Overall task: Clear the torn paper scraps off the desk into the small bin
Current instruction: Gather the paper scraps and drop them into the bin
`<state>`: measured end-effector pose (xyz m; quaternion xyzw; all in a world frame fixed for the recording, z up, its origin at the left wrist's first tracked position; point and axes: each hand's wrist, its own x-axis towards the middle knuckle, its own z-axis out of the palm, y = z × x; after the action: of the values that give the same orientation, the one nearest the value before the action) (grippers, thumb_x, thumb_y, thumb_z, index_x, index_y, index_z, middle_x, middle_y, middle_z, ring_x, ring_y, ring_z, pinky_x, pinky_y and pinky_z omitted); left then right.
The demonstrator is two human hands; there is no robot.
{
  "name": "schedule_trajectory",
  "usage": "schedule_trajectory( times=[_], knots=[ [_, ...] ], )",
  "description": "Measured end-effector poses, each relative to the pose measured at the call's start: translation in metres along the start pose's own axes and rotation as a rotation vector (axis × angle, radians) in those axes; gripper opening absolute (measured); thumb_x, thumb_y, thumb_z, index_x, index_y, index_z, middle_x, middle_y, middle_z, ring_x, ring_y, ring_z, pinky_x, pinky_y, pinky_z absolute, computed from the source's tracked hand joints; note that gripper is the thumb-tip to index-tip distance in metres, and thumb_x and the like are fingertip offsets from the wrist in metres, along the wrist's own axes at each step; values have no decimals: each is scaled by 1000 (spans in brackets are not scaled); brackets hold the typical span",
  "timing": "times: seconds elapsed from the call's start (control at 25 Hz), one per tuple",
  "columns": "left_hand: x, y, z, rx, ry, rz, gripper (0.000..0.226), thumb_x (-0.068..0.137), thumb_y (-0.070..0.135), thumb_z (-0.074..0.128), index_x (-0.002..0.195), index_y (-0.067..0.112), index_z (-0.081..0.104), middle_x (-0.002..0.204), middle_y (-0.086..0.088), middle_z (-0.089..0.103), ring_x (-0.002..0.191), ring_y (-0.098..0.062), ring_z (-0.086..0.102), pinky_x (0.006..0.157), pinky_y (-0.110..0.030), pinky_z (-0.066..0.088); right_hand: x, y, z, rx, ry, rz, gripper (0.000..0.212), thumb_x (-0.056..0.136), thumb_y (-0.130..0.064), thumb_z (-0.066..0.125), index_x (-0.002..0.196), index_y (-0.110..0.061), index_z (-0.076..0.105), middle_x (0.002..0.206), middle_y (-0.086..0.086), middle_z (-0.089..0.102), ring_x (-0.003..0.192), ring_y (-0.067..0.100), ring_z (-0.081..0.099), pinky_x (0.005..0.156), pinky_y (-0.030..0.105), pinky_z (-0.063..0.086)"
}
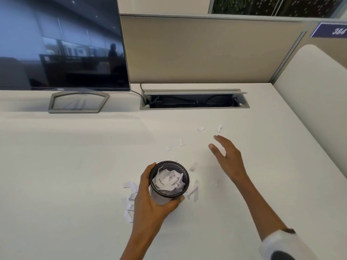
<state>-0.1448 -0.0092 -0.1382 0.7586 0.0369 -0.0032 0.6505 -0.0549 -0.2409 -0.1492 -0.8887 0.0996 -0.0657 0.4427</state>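
An office cubicle: a white laminate worktop (75,166) carries a dark flat-screen monitor on a grey stand (62,44), a recessed grey cable tray with its lid open (195,100), beige fabric partition panels (197,49), and a blue number plate reading 384 (330,30).

A small bin (169,180) sits at lower centre of the desk (75,166), paper scraps (129,201) around it, a monitor (62,44) upper left.

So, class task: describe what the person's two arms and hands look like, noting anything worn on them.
Both hands are bare, with no gloves and no rings that can be seen. The left hand and its forearm are uncovered down to the frame edge. The right hand leads to a bare forearm, then a dark band at the wrist, likely a watch or bracelet, and a blurred white sleeve cuff.
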Motion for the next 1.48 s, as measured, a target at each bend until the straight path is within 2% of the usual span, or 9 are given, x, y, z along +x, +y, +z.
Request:
schedule_trajectory(
  times=[0.12,0.24,0.4,0.68,0.92,1.0,1.12,1.32,1.48],
  knots=[
    [5,-4,-6,-41,48,-20,91,40,36,85,119,54,44,121,33,55,113,10,51,76,-10,49,30,40,11,-134,-31,237,64,94,-33,52,146,-7,25,157,11,22,145,22,18,119,38,15],
    [8,-6,-11,-44,77,-44,93,37,38,84,120,53,44,120,33,55,110,10,53,79,-18,47,64,43,22,-145,-36,221,74,92,-38,53,148,-9,14,159,10,9,147,24,8,120,41,9],
    [11,-9,-15,-26,90,-46,93,38,38,84,120,52,44,120,32,55,111,10,53,84,-23,45,99,33,42,-231,-122,135,68,94,-36,51,148,-13,17,159,9,11,147,25,8,120,42,8],
    [12,-10,-16,-14,97,-45,91,42,35,85,122,51,44,123,32,53,113,11,50,91,-31,46,65,14,68,-624,-475,-194,47,99,-43,29,146,-34,24,161,0,6,148,23,-1,117,51,-1],
    [6,-4,-13,-11,66,-12,90,48,27,86,123,48,43,121,32,55,114,9,51,91,-26,44,-17,1,40,-633,-825,-248,62,90,-50,49,145,-37,25,160,-4,-5,147,19,-9,118,49,3],
    [4,-3,-12,-12,56,0,89,49,26,86,124,47,43,121,32,55,115,8,51,91,-24,42,-42,3,35,-681,-792,-270,63,88,-37,58,144,-37,27,161,-4,-2,148,19,-3,116,46,17],
    [0,-2,-10,-30,42,12,88,50,25,86,124,46,43,121,31,54,117,7,50,92,-22,40,-67,7,37,-718,-556,-311,46,88,-16,55,132,-30,48,153,0,30,137,20,29,95,35,44],
    [-4,6,-9,-39,19,39,86,49,25,85,120,50,43,118,37,53,115,12,48,89,-17,39,-73,13,35,-558,-342,-239,26,82,0,50,92,-14,70,103,3,63,99,22,57,76,29,43],
    [-5,8,-10,-34,5,37,88,48,25,85,122,46,43,119,33,54,116,10,48,93,-19,39,-68,-17,10,-61,-100,14,19,76,6,64,73,-10,74,78,5,74,76,20,68,72,27,53]
  ],
)
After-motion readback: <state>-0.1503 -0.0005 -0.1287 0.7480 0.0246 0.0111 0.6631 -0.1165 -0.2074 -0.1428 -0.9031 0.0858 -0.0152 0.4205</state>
